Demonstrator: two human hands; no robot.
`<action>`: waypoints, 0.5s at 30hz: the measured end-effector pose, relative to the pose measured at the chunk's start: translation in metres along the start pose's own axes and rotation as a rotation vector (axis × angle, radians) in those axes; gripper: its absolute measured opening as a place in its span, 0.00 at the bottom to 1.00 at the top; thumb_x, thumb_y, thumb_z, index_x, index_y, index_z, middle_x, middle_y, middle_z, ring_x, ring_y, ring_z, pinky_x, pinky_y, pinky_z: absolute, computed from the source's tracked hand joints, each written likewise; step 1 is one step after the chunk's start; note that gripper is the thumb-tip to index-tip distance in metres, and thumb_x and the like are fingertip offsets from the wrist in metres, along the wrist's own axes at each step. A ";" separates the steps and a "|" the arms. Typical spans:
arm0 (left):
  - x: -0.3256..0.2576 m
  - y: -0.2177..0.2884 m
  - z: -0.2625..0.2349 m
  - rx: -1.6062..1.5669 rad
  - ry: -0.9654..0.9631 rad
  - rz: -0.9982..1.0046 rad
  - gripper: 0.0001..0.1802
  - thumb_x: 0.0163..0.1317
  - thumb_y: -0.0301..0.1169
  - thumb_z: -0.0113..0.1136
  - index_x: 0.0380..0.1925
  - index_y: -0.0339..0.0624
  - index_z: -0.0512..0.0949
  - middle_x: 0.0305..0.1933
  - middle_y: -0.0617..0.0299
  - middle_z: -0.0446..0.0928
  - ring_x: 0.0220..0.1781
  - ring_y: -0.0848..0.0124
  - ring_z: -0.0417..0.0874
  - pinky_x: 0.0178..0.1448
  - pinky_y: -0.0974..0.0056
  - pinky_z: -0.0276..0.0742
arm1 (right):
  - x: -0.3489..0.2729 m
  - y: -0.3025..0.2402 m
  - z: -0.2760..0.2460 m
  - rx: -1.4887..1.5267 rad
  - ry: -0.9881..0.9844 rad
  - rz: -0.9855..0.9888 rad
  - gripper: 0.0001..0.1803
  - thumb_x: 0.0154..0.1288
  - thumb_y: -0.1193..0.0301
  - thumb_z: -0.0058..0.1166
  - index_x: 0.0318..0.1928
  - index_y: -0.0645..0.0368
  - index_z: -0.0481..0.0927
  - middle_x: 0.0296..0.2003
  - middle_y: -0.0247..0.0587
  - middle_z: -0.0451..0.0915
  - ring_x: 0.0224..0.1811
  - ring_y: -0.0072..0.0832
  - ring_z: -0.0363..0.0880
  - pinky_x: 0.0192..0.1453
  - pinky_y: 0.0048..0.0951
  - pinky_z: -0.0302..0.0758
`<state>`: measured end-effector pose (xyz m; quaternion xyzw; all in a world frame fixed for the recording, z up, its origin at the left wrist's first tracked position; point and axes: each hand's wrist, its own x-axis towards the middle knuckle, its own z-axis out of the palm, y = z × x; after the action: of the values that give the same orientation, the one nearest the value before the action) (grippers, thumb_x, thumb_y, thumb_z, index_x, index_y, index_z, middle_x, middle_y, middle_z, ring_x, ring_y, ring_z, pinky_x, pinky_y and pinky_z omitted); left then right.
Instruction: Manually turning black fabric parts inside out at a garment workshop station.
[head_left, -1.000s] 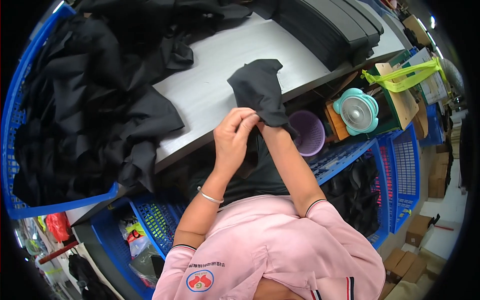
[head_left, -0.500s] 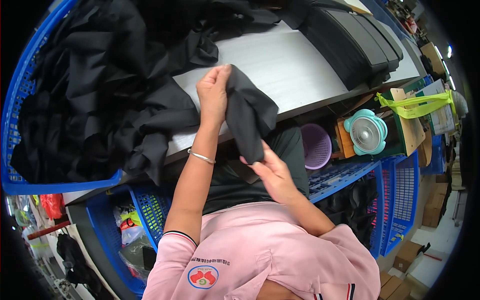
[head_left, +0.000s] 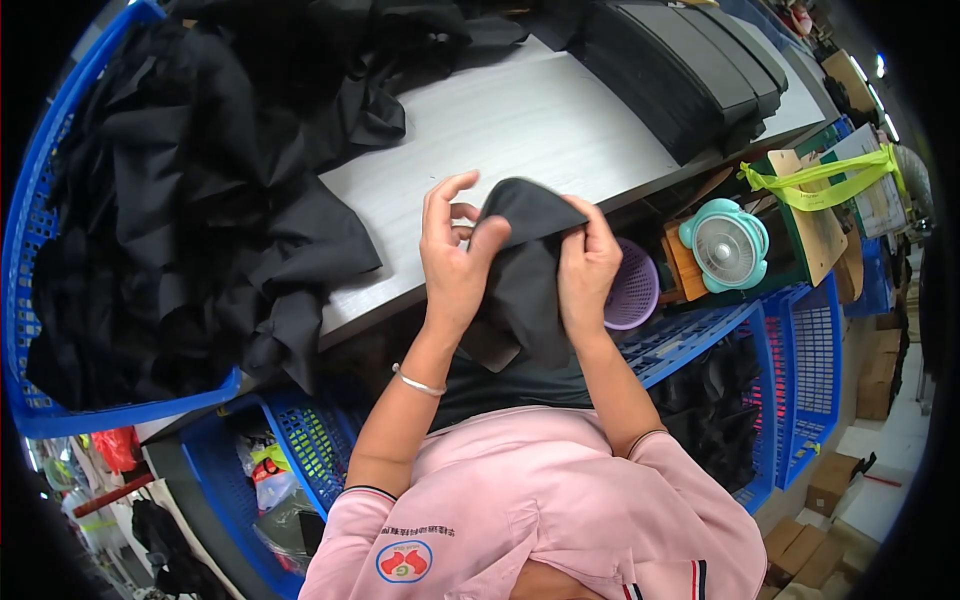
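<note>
A piece of black fabric (head_left: 525,290) hangs folded above my lap, at the near edge of the table. My right hand (head_left: 590,262) pinches its upper right corner between thumb and fingers. My left hand (head_left: 455,250) is at the cloth's left side with fingers apart and curved; its thumb lies against or just in front of the fabric, and the fingers do not close on it. A large heap of black fabric (head_left: 200,190) fills the left of the table, partly inside a blue basket (head_left: 130,415).
The pale tabletop (head_left: 510,120) has a stack of black and grey pieces (head_left: 690,75) at its far right. Below the edge are a purple basket (head_left: 632,290) and a turquoise fan (head_left: 725,245). Blue crates (head_left: 810,370) stand right; another blue crate (head_left: 225,500) stands left.
My right hand has risen from the fabric's lower end to its upper right corner. My left hand has let go of the top, moved lower and spread its fingers. The fabric has turned.
</note>
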<state>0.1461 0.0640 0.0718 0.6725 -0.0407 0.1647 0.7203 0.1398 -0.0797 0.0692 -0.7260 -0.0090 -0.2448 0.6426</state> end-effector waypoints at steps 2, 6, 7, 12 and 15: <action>-0.018 -0.001 -0.004 0.194 -0.097 -0.001 0.53 0.50 0.45 0.79 0.72 0.42 0.60 0.71 0.53 0.61 0.66 0.63 0.69 0.63 0.59 0.71 | 0.008 -0.009 -0.005 -0.005 0.096 0.018 0.16 0.67 0.84 0.44 0.51 0.68 0.79 0.40 0.42 0.84 0.44 0.28 0.81 0.53 0.27 0.76; -0.052 0.012 0.015 -0.416 -0.089 -0.388 0.42 0.65 0.46 0.68 0.72 0.41 0.61 0.71 0.57 0.64 0.66 0.66 0.70 0.63 0.64 0.74 | 0.004 -0.017 -0.003 -0.105 0.040 -0.058 0.16 0.67 0.83 0.45 0.52 0.66 0.80 0.41 0.42 0.84 0.42 0.31 0.82 0.51 0.28 0.76; -0.053 0.015 0.011 -0.564 -0.068 -0.508 0.37 0.70 0.47 0.62 0.71 0.40 0.63 0.68 0.57 0.68 0.62 0.68 0.74 0.61 0.66 0.75 | -0.001 -0.017 -0.002 -0.016 -0.059 -0.104 0.12 0.65 0.82 0.50 0.48 0.66 0.82 0.38 0.43 0.83 0.38 0.33 0.81 0.46 0.29 0.76; -0.046 0.002 -0.013 -0.706 0.006 -0.825 0.27 0.77 0.51 0.48 0.44 0.36 0.82 0.48 0.59 0.82 0.43 0.72 0.83 0.51 0.66 0.82 | -0.013 -0.007 -0.023 -0.014 -0.594 -0.117 0.06 0.63 0.77 0.59 0.34 0.69 0.79 0.28 0.40 0.75 0.31 0.30 0.75 0.36 0.27 0.71; -0.046 -0.008 -0.034 -0.610 -0.015 -0.582 0.30 0.75 0.52 0.53 0.32 0.33 0.83 0.46 0.56 0.82 0.42 0.74 0.82 0.46 0.68 0.80 | -0.019 -0.006 -0.021 0.063 -0.693 -0.049 0.07 0.64 0.76 0.56 0.34 0.71 0.79 0.27 0.36 0.77 0.33 0.24 0.76 0.37 0.25 0.70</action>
<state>0.1000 0.0884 0.0483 0.4133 0.0987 -0.0703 0.9025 0.1134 -0.0926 0.0688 -0.7454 -0.2514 0.0011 0.6174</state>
